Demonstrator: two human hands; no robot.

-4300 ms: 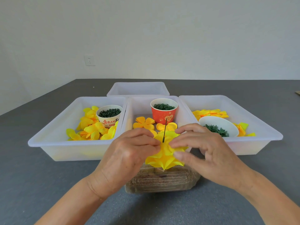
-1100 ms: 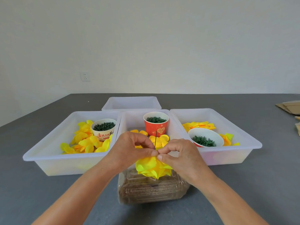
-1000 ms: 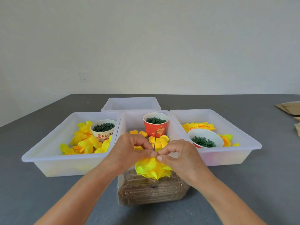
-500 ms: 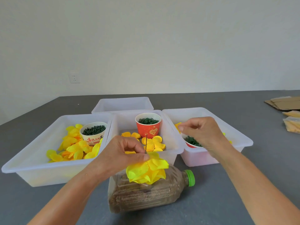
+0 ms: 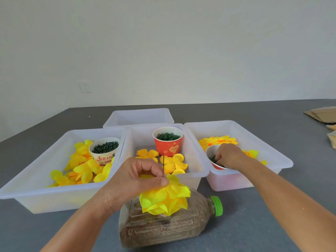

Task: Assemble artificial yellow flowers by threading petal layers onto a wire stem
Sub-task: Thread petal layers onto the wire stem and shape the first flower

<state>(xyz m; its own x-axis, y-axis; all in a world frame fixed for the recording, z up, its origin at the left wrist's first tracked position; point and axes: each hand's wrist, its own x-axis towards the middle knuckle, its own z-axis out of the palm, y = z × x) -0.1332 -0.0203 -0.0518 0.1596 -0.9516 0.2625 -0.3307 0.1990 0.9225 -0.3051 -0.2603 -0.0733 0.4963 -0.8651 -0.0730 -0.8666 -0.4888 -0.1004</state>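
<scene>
Red heart-printed cup [image 5: 168,142]; white cup [image 5: 105,150], red Chinese characters, partly hidden.

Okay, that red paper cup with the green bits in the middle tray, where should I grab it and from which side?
Grip the red paper cup round its upper wall just below the rim, coming from above and the near right. It stands upright and open, so tilting could spill the green rings. The white middle tray has loose yellow petal pieces before the cup, and the left hand blocks the near left.

The right hand [image 5: 229,156] hides its fingers' tips inside the white bowl [image 5: 211,153], grasp unclear.
</scene>
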